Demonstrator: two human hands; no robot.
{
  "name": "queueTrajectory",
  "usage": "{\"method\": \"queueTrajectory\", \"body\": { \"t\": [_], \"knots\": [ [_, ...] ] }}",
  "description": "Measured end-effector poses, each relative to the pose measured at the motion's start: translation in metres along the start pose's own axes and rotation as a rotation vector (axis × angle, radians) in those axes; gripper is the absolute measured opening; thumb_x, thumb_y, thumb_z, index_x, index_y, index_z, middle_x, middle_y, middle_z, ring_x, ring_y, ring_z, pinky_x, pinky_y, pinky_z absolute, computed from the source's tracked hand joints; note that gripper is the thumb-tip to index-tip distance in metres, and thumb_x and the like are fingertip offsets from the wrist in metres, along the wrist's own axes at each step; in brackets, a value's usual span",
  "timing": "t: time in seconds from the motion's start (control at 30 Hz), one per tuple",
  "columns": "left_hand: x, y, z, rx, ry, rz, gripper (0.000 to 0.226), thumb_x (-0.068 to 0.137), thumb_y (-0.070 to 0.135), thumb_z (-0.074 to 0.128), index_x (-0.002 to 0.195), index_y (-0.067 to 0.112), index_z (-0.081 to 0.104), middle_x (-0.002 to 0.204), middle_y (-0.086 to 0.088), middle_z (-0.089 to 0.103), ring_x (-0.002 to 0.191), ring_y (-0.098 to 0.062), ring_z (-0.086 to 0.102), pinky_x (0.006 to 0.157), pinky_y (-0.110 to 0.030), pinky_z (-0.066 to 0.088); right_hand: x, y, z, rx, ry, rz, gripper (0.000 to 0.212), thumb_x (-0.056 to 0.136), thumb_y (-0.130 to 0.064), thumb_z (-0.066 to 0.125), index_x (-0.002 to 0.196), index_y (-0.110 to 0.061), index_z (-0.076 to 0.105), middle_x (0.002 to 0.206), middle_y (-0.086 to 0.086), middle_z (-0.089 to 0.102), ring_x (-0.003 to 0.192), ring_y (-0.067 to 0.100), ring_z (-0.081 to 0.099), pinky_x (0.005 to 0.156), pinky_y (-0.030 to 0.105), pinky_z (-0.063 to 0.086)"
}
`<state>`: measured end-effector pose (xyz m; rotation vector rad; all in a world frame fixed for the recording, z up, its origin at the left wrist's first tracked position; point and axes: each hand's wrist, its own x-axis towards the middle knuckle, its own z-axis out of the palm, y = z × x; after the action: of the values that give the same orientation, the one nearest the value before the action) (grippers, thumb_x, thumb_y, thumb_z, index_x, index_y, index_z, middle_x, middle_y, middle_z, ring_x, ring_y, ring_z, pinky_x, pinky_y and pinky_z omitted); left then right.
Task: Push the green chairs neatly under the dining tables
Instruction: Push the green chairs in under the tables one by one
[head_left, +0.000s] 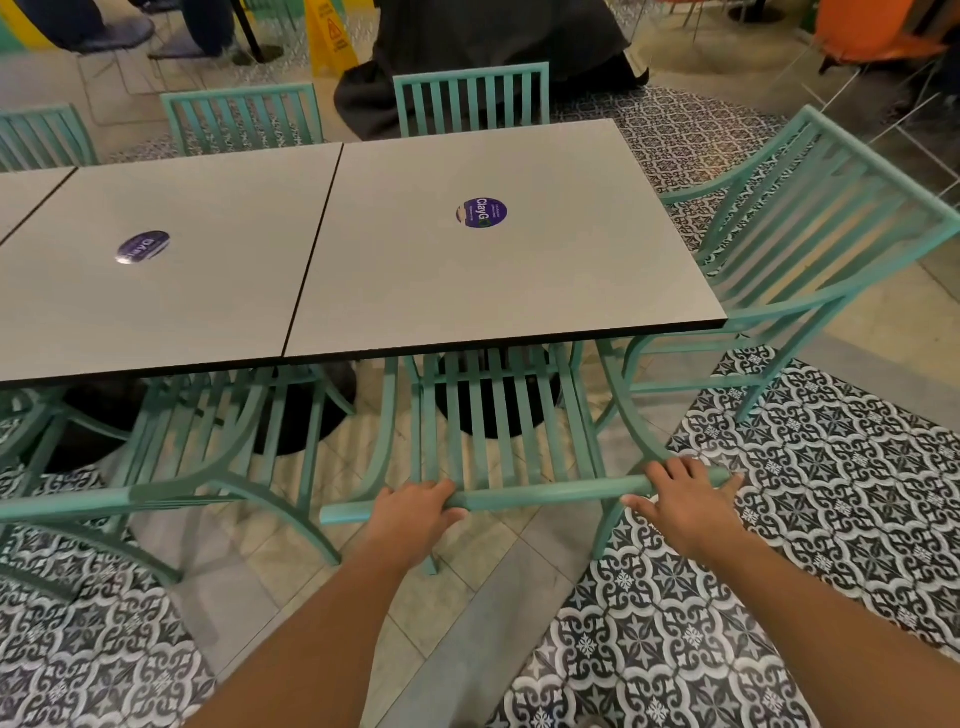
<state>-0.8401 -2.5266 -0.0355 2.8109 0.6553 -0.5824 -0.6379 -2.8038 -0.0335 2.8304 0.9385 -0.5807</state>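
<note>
**Both hands on the chair back**

Patterned black-and-white tiles and plain beige floor (467, 613) run under a row of grey desk tops: two full ones, the left desk (156, 291) and the right desk (519, 270), plus a corner of a third at the far left edge. Each full top carries one round purple sticker (482, 213).

Seven green chairs show. Three stand along the far side, one angled chair (810, 234) sits off the right end, and three are on the near side, the leftmost only partly seen. The middle chair (498, 415) is right in front, its seat partly under the right desk, its top rail still out on the near side.

Left hand (410, 519) curls its fingers over that rail, thumb underneath. Right hand (685, 499) wraps the rail nearer its right end.

Up top, a yellow floor sign (330, 31) is cut off, with seated legs beside it. The sticker print is mostly too small to read.
</note>
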Motion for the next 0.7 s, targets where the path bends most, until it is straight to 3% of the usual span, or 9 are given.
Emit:
{"method": "queueTrajectory", "body": {
  "t": [0.33,0.53,0.7],
  "knots": [
    [-0.002,0.001,-0.001,-0.013,0.002,-0.016,0.038,0.098,0.057,0.034,0.116,0.028,0.051,0.109,0.006,0.060,0.105,-0.020,0.056,0.093,-0.041,0.039,0.000,0.000,0.000,0.001,-0.003,-0.006,0.058,0.091,-0.068,0.018,0.131,-0.032,0.037,0.136,-0.003,0.040,0.136,0.020,0.028,0.104,0.075,0.016],
    [-0.012,-0.027,0.014,-0.007,0.096,-0.057,0.044,0.098,0.059,0.030,0.125,0.031,0.050,0.121,0.010,0.058,0.115,-0.017,0.051,0.101,-0.040,0.034,0.000,0.001,0.000,0.004,0.000,-0.006,0.059,0.089,-0.068,0.018,0.132,-0.032,0.036,0.137,-0.003,0.040,0.136,0.020,0.027,0.104,0.075,0.015],
    [-0.011,-0.028,0.008,0.008,0.087,-0.049,0.041,0.099,0.058,0.028,0.122,0.031,0.048,0.119,0.010,0.058,0.110,-0.019,0.050,0.096,-0.041,0.036,0.006,0.001,-0.002,-0.002,-0.003,0.011,0.058,0.090,-0.068,0.018,0.131,-0.032,0.037,0.137,-0.003,0.040,0.136,0.020,0.028,0.104,0.075,0.016]
  ]
}}
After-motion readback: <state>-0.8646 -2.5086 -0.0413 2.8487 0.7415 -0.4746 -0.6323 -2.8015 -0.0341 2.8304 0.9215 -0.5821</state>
